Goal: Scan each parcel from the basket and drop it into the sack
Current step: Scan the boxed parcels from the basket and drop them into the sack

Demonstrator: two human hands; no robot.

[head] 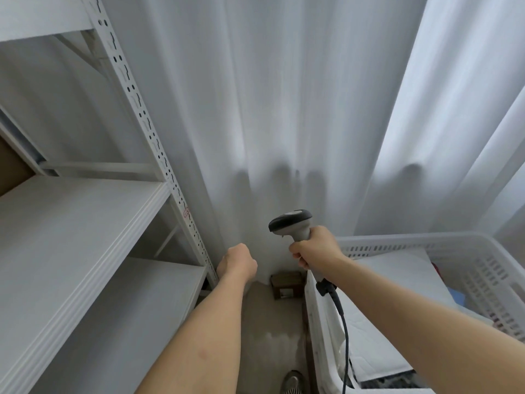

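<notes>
Head view: right hand [314, 247] grips scanner [292, 224] handle, head pointing left, cable [342, 319] trailing down. Left hand [238, 260] curled in a fist, holding nothing visible, beside shelf post [159, 155]. White padded parcels [397, 282] lie in basket [412, 243], lower right. Curtain [284, 109] behind.

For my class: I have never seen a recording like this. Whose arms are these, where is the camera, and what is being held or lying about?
The single picture comes from a camera worn on a person's head, looking forward and down, so the arms are that person's own. The right hand grips a corded barcode scanner. The left hand is curled and holds nothing. At right, a white plastic basket holds white padded parcels. At left stand white shelves; a white curtain hangs ahead. No sack is in view.
</notes>
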